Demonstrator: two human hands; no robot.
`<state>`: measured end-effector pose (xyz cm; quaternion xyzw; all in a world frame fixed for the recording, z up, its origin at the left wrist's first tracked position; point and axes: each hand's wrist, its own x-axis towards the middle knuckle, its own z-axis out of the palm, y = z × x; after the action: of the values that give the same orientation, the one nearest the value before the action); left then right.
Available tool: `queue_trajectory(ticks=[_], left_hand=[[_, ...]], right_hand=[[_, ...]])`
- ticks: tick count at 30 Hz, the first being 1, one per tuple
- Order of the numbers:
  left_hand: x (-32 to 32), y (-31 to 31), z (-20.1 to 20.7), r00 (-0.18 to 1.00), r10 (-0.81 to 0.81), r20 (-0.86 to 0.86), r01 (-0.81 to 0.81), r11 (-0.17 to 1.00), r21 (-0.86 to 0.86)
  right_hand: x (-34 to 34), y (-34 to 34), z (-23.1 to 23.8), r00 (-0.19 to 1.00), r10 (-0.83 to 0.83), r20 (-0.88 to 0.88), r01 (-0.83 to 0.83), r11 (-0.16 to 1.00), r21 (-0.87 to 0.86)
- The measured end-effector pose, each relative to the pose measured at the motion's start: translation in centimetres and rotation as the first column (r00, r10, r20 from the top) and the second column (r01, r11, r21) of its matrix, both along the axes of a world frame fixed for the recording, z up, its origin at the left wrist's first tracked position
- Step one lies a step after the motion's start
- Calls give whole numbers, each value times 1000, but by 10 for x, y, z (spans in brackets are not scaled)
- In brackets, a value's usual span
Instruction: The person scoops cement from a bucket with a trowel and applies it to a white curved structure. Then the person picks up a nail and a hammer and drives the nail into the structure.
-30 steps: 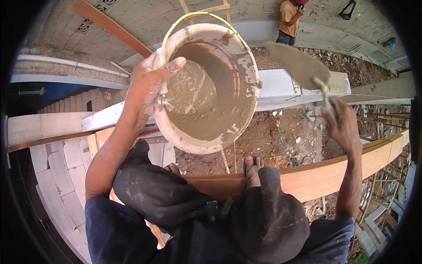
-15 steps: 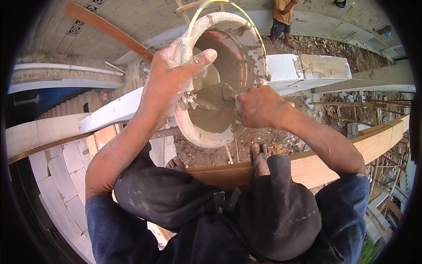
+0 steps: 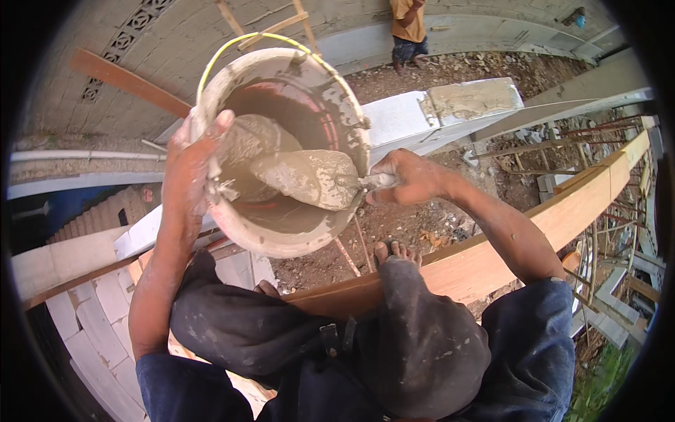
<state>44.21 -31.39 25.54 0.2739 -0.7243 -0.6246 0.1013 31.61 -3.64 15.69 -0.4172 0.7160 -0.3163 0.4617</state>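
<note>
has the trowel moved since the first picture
Yes, leftward: the trowel overlapped the mortar-topped block then; now, in the right hand, it shows left of that block, mostly over the bucket.

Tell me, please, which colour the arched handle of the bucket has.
Yellow: the handle of the bucket shows best in the head view.

The round, dirty-white bucket (image 3: pixel 281 244) has pinky-red stripes inside and a thin, bright yellow handle (image 3: pixel 267 35). The wet mortar (image 3: pixel 253 137) and the flat, mortar-coated trowel (image 3: pixel 309 177) are grey-brown. The long wooden plank (image 3: pixel 492 266) is orangey tan. The baggy cloth trousers (image 3: pixel 422 344) are black with pale spots.
</note>
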Motion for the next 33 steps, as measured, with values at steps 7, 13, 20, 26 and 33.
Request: queue_trajectory(ticks=[7,13,20,26,33], left_hand=[[5,-23,-12,995,85,-43,-80,991,107],[1,-25,-13,997,51,-63,-40,984,176],[7,-25,-11,992,110,-54,-101,985,140],[3,-27,-13,997,53,-47,-45,987,156],[3,-34,-10,998,44,-44,-37,990,139]], right_hand=[[-98,142,36,925,-329,-192,365,909,199],[-181,244,-21,95,-61,-994,153,987,-46],[-168,263,-63,182,34,-983,370,924,100],[-139,259,-55,361,-270,-892,616,788,11],[-103,209,-80,488,-863,133,829,505,240]])
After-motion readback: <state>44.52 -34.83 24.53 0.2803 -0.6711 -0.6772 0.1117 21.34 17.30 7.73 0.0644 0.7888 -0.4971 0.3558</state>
